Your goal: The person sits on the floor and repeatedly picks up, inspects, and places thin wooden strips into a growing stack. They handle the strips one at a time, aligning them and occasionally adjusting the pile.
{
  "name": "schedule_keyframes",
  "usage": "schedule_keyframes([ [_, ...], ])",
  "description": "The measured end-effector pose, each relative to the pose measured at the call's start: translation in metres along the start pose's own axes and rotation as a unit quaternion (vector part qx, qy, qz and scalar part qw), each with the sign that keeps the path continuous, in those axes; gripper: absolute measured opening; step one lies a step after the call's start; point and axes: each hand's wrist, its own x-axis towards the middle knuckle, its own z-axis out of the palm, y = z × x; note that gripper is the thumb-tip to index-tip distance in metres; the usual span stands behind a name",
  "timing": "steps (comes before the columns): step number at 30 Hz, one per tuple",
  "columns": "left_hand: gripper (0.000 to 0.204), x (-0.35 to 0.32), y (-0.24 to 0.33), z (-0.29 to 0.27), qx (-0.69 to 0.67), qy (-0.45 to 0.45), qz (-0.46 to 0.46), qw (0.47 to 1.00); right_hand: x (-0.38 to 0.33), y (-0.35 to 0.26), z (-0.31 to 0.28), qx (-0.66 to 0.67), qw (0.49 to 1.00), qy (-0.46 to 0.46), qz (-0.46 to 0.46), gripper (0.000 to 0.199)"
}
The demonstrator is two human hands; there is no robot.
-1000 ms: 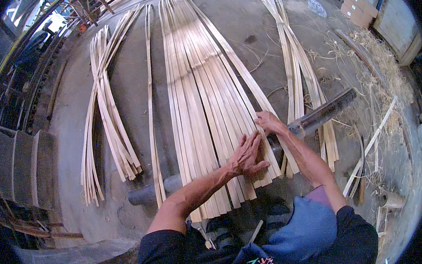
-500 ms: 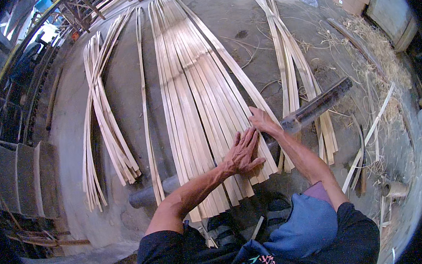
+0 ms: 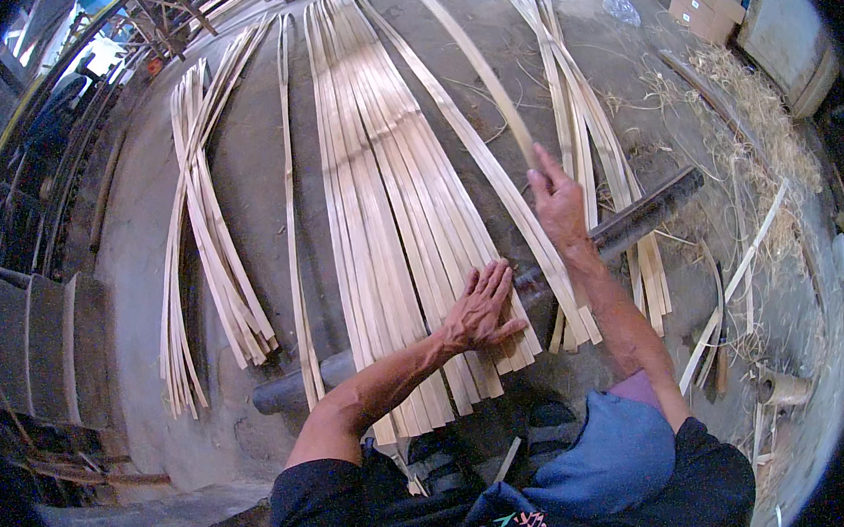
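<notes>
A broad row of pale flat bamboo strips [image 3: 366,198] lies side by side across a dark pipe [image 3: 650,211] on the floor. My left hand [image 3: 483,308] rests flat on the near right part of the row, fingers stretched out. Farther right, my right hand [image 3: 558,199] is raised and closed on a single bamboo strip [image 3: 474,58], which runs up and away to the far edge of the view, slightly blurred. Between that hand and the row lie a few separate strips [image 3: 471,139], their near ends over the pipe.
Crossed bundles of strips lie at the left [image 3: 195,173] and the right [image 3: 578,99], with a narrow pair [image 3: 291,195] nearer the row. Curly shavings [image 3: 754,104] cover the right side. Cardboard boxes [image 3: 706,6] stand far right; grey blocks [image 3: 42,342] stand left.
My right hand has left the row's edge and moved right and up, now lifting one strip. Some strips at that edge lie farther right. My left hand stays nearly in place.
</notes>
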Motion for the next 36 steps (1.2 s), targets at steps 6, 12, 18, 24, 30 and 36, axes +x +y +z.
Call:
schedule_keyframes([
  [6,0.091,0.001,-0.001,-0.001,0.003,-0.011,-0.002,1.000,0.016,0.048,-0.023,-0.085,0.993,0.047,-0.069,0.036],
  [12,0.091,0.001,0.002,-0.003,0.007,-0.019,-0.001,1.000,0.009,0.137,-0.008,-0.156,0.986,-0.054,-0.028,0.037],
  [18,0.090,0.000,0.003,-0.007,-0.008,-0.027,-0.002,1.000,0.016,0.147,0.011,-0.137,0.985,-0.107,-0.023,0.041],
  [24,0.088,0.002,0.005,-0.004,-0.007,-0.049,-0.017,0.999,0.009,0.116,0.008,-0.202,0.977,-0.070,-0.010,0.048],
  [30,0.088,0.003,0.004,-0.007,0.034,-0.070,-0.028,0.997,0.014,0.077,-0.002,-0.052,0.993,0.079,-0.068,0.043],
  [36,0.074,0.017,0.005,-0.019,0.026,-0.073,-0.037,0.996,0.006,-0.008,-0.042,0.249,0.966,0.070,0.004,0.031],
])
